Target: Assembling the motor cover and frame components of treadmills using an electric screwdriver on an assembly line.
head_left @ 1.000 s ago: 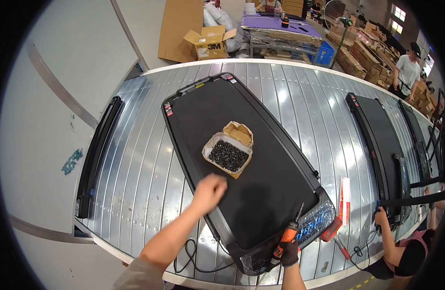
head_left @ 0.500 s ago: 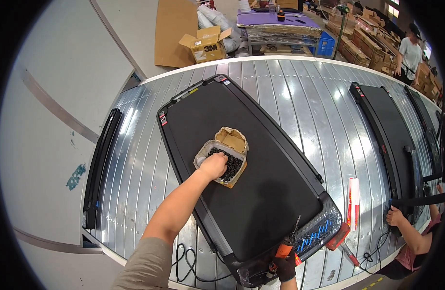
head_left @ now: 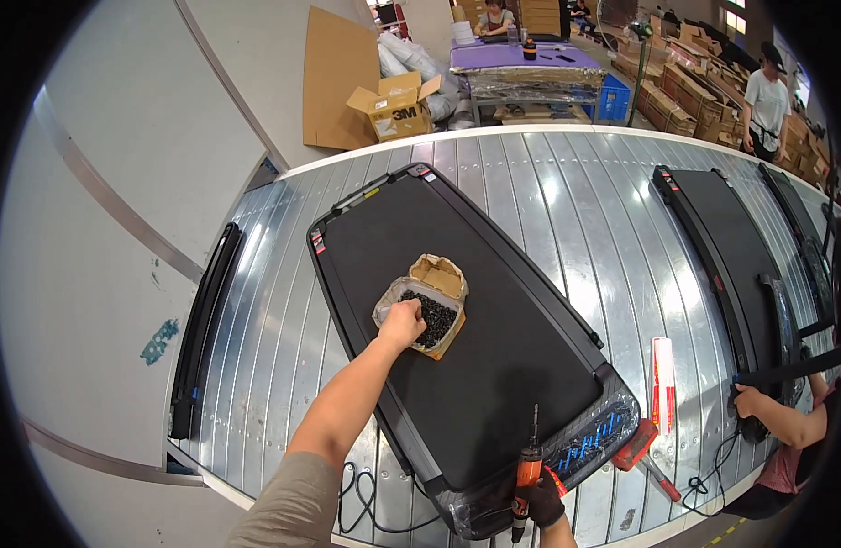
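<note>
A black flat treadmill (head_left: pixel 503 338) lies at a slant before me, plastic film over its near end. On its belt stands an open cardboard box (head_left: pixel 439 274), lined with plastic and filled with small black screws (head_left: pixel 436 321). My bare left hand (head_left: pixel 401 325) is over the screws, fingers pinched together; what they hold, if anything, is hidden. In my right hand (head_left: pixel 544 500), which wears a dark glove, is an orange and black electric screwdriver (head_left: pixel 528 470). Its bit points away from me, above the treadmill's near end.
The treadmill rests on a ribbed metal table (head_left: pixel 567 219). Right of it lie a red-handled tool (head_left: pixel 638 446), a red and white roll (head_left: pixel 662 384) and a black cable (head_left: pixel 704 484). More treadmills (head_left: pixel 726 247) lie farther right, where a co-worker's hand (head_left: pixel 754 402) touches a black bar.
My left hand has risen slightly out of the screws, its fingers now drawn together. The screwdriver has swung left and stands more upright. My view has shifted a little.
</note>
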